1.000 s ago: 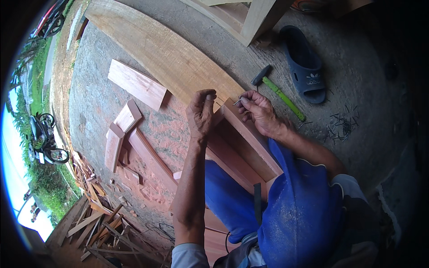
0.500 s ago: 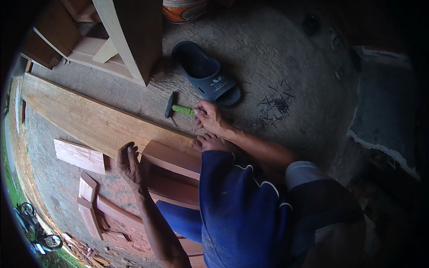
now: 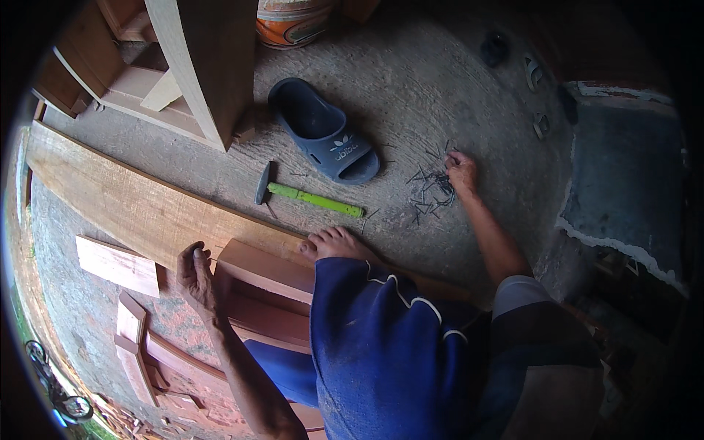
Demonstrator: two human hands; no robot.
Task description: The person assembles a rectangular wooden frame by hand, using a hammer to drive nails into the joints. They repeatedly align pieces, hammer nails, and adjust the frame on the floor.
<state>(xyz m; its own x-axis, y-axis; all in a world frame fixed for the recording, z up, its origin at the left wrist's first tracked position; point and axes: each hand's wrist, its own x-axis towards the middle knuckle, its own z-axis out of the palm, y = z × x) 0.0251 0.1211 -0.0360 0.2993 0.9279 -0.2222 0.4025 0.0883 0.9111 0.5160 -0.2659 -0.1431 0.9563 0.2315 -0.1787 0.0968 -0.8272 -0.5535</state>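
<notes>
Over at the right, my right hand (image 3: 461,173) is at a loose pile of dark nails (image 3: 433,192) on the floor, its fingers drawn together; whether a nail is between them is hidden. My left hand (image 3: 196,282) has thumb and fingers pinched together above a long wooden board (image 3: 139,180), beside the corner of a wooden frame (image 3: 264,270). What that pinch holds, if anything, is too small to make out. A hammer (image 3: 312,199) with a green handle lies on the floor between the two hands, touched by neither. My bare foot (image 3: 336,243) rests against the board and frame.
A dark slide sandal (image 3: 323,132) lies beyond the hammer. Standing wooden furniture (image 3: 213,66) and an orange-and-white bucket (image 3: 293,22) are at the back. Wood offcuts (image 3: 117,265) lie left of my left hand. A grey slab (image 3: 623,161) is at the far right.
My right hand has let go of the hammer handle and moved right to the nails. The hammer now lies on the floor. My left hand keeps its place by the frame's corner.
</notes>
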